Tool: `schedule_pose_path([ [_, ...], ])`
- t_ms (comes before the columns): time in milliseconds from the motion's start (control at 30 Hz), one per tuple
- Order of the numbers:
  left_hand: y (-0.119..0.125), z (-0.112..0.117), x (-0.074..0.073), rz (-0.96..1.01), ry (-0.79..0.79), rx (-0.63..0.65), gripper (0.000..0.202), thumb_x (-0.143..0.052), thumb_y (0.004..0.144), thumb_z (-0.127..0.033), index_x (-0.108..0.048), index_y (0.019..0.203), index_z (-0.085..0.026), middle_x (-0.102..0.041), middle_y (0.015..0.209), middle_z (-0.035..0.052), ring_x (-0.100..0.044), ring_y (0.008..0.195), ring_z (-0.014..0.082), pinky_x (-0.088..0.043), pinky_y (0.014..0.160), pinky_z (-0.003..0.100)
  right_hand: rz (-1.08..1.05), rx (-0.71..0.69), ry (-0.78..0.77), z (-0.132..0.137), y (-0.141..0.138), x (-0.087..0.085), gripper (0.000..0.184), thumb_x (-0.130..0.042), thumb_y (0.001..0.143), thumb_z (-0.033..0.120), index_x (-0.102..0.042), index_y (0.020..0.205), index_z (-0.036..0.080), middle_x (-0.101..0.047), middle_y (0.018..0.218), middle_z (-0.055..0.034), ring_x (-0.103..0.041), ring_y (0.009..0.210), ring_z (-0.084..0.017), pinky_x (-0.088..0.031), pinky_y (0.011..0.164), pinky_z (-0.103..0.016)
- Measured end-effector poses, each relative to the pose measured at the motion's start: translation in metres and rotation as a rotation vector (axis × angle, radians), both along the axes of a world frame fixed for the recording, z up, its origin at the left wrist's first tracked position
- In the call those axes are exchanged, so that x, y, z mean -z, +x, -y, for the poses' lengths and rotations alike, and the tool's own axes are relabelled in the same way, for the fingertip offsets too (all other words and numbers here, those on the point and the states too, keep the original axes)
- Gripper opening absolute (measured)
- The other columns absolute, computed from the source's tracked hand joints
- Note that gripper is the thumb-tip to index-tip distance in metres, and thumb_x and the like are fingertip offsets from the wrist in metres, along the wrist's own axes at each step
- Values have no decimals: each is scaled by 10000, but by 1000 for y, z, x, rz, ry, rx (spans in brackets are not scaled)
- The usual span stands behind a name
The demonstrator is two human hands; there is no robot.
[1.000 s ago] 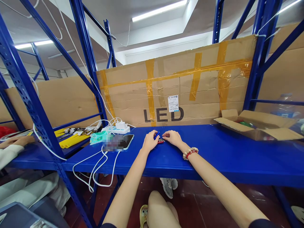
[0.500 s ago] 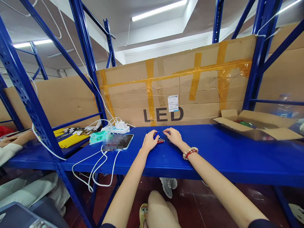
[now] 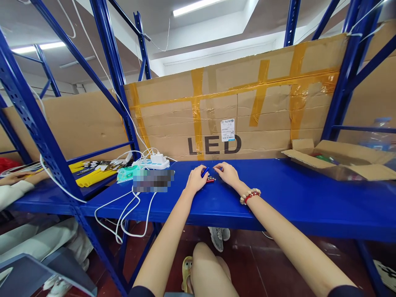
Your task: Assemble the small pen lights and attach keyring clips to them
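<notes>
My left hand (image 3: 196,180) rests on the blue shelf top (image 3: 278,198), fingers closed around a small blue pen-like object (image 3: 204,172) that points up and to the right. Just beside it on the shelf lies a small red item (image 3: 210,180) with pale and dark spots on it, partly hidden by the hand. Facing it from the right, my right hand (image 3: 228,173) has thumb and fingertips pinched together near the tip of the blue object. Whatever those fingertips hold is too small to see. A beaded bracelet (image 3: 250,195) circles my right wrist.
Left of my hands are a blurred-out phone (image 3: 154,181), a teal packet (image 3: 126,174), a white power strip (image 3: 154,163) and loose white cables. An open cardboard box (image 3: 334,161) stands at right. Taped cardboard (image 3: 272,107) backs the shelf. Another person's hand (image 3: 37,176) is far left.
The camera view has shifted slightly. Both hands stay nearly in place, the right fingertips still pinched close to the blue pen-like object.
</notes>
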State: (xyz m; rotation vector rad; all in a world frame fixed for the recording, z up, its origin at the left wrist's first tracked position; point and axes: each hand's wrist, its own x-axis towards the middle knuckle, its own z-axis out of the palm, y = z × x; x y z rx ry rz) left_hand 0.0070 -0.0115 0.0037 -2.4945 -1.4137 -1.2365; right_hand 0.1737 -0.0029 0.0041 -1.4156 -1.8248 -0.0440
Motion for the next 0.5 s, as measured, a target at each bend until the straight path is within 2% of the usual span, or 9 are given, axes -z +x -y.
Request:
schedule_pose_path([
  [100,0,-1,0,-19,14,18,192,-510,822,-249,-565,991,-177,-626,872,39,-576,827,169,-456,772,306,-70,-16,20,-1,0,0,175,-531,818,267,-693,860,218,-671,873,-30,-576,735,-154,-420,644,-263],
  [200,0,-2,0,-29,31,56,191,-510,826,-230,-571,999,-178,-630,937,45,-578,868,175,-456,800,313,-272,-57,107,-2,-2,-3,186,-548,793,304,-699,834,203,-684,837,-29,-567,672,-145,-432,633,-263],
  [300,0,-4,0,-15,45,66,195,-469,853,-205,-576,1014,-178,-622,991,55,-577,916,180,-452,837,320,-473,-165,194,-1,-6,-7,239,-567,759,357,-703,813,168,-694,804,-48,-571,646,-146,-453,642,-267],
  [400,-1,-6,1,0,54,53,228,-418,881,-191,-575,1045,-175,-616,1006,65,-575,947,184,-448,865,331,-539,-265,195,-1,-9,-8,271,-581,724,381,-706,784,148,-695,767,-66,-581,648,-158,-465,644,-277],
  [500,-1,-7,2,11,41,31,258,-387,896,-193,-567,1079,-173,-606,1009,70,-579,937,185,-456,856,335,-555,-299,177,-1,-10,-9,287,-596,696,396,-708,766,141,-694,754,-73,-588,656,-165,-471,651,-288],
])
